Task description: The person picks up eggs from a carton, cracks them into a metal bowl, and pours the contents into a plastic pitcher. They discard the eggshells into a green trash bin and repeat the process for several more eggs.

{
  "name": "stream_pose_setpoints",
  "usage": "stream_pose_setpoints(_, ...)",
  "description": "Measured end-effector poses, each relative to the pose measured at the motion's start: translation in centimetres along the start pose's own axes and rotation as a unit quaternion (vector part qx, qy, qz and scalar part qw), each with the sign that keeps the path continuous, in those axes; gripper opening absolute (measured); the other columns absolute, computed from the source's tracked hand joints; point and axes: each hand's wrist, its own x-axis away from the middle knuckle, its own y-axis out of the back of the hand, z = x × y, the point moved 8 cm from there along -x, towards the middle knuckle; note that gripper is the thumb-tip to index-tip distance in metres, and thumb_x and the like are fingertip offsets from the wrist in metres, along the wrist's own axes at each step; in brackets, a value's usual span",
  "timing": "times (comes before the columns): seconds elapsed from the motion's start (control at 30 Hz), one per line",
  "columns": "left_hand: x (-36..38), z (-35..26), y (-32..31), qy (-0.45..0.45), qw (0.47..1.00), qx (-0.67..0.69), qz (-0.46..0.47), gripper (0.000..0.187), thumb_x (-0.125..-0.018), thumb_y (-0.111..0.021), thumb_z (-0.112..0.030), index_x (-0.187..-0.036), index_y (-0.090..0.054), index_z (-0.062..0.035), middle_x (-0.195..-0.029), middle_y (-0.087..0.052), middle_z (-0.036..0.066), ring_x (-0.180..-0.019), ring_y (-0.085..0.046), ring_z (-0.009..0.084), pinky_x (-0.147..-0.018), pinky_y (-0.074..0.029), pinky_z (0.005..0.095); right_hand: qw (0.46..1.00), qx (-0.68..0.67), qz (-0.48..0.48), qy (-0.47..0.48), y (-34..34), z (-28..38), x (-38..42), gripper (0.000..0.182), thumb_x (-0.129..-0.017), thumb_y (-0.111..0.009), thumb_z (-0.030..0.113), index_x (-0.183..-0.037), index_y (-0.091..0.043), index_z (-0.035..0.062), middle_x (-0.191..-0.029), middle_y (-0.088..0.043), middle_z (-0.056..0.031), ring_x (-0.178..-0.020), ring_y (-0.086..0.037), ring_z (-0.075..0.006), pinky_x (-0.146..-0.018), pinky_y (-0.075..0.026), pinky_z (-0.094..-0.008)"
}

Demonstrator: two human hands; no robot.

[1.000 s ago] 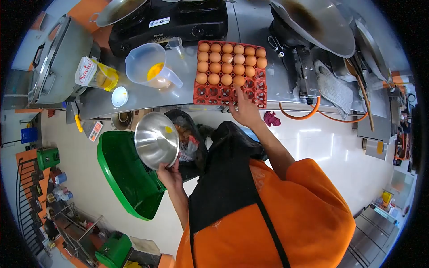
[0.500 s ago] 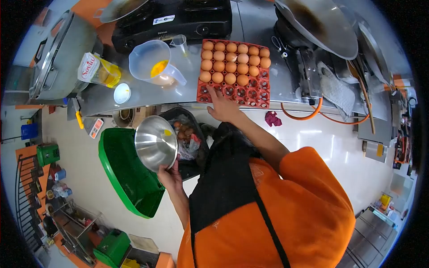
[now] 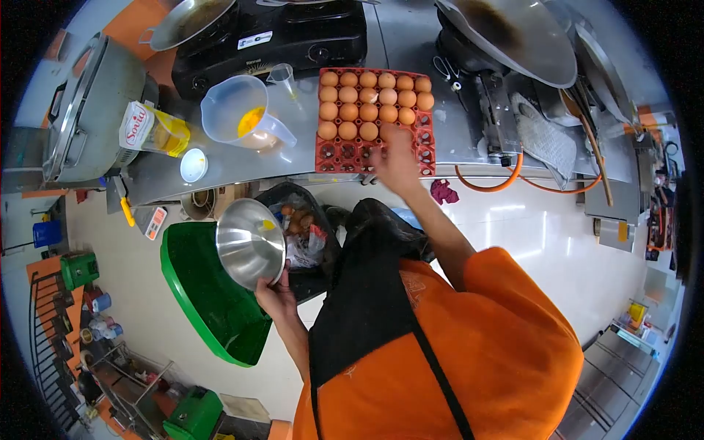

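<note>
My left hand (image 3: 277,299) grips the rim of a shiny metal bowl (image 3: 246,253), which is tilted and has a small yellow bit inside. On the steel counter lies a red egg tray (image 3: 427,165) with several brown eggs (image 3: 368,95) in its far rows and bare cups in the near part. Over the fourth row is my right hand (image 3: 396,161), blurred, its fingertips at an egg's spot; whether they hold it is hidden. Left of the tray stands a clear plastic jug (image 3: 220,110) with yellow yolk in it.
Below the counter, a black bin (image 3: 330,253) with eggshells and a green lid (image 3: 198,293) sit beside the bowl. A Sovia carton (image 3: 150,128), white cap (image 3: 193,165), small cup (image 3: 282,75), black stove (image 3: 293,62) and large wok (image 3: 513,44) surround the work area.
My right hand has moved right along the tray, from its near left edge to the fourth row, covering the last egg there. My left hand still holds the bowl, with little change.
</note>
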Motion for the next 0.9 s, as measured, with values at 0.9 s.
stream_pose_setpoints(0.9,-0.5,1.1,-0.3,0.016,1.000,-0.005,0.010,0.052,-0.074,-0.043,0.000,-0.124,-0.038,0.0128,-0.115,-0.054,0.026,-0.093,-0.063,0.0416,-0.078,-0.060,0.0444,0.978,0.089,0.087,-0.168,1.1,-7.7,-1.8,0.056,-0.074,-0.069,0.030,-0.122,-0.048,0.0093,-0.113,-0.048,-0.0285,-0.096,-0.057,-0.0454,-0.081,-0.050,-0.0493)
